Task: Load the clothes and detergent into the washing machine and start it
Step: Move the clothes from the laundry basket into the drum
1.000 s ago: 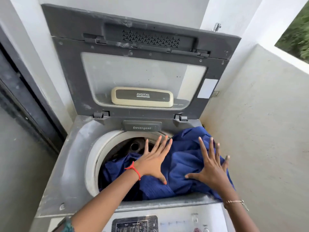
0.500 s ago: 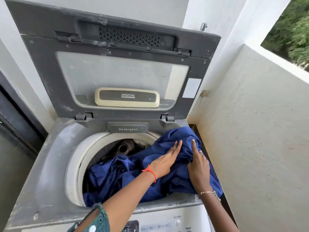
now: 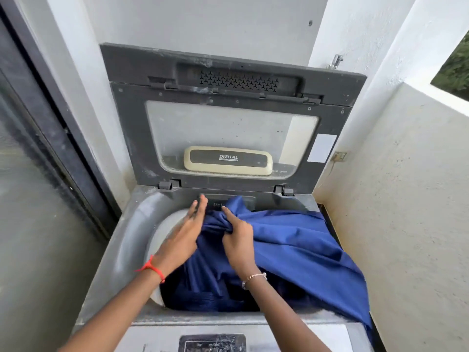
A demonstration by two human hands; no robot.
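A top-loading washing machine (image 3: 121,250) stands with its grey lid (image 3: 228,118) raised against the wall. A large blue cloth (image 3: 299,250) fills the drum opening and spills over the machine's right and front-right edge. My right hand (image 3: 238,243) grips a bunched fold of the cloth near the drum's back, index finger pointing forward. My left hand (image 3: 182,237), fingers straight, presses against the cloth's left side. The cloth partly covers the detergent drawer (image 3: 215,203) at the back rim.
A control panel (image 3: 212,342) lies at the machine's front edge. A white parapet wall (image 3: 406,224) stands close on the right, a dark-framed glass door (image 3: 38,199) on the left. A tap (image 3: 336,60) pokes out behind the lid.
Both hands have moved to the back left of the drum. The right hand went from flat to gripping a fold, and the cloth now rises over the detergent drawer.
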